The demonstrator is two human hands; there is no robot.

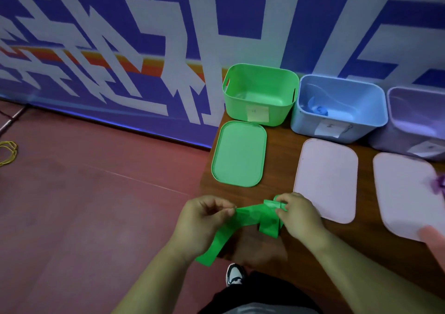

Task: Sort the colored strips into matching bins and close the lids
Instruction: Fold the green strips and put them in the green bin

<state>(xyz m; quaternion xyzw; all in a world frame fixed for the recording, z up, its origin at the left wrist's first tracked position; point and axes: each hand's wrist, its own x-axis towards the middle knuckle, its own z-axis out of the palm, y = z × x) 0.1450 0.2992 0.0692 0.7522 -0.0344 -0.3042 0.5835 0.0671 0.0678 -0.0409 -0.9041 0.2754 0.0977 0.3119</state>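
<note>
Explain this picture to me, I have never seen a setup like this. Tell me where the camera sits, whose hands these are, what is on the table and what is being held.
There is no machine here. A person works with bare hands, and one camera worn on the head looks down at them. The left hand and the right hand both pinch a green strip stretched between them. On the wooden table stand three open bins: a green bin, a blue bin with a blue strip inside, and a purple bin. In front of them lie a green lid and two pale lids.
</note>
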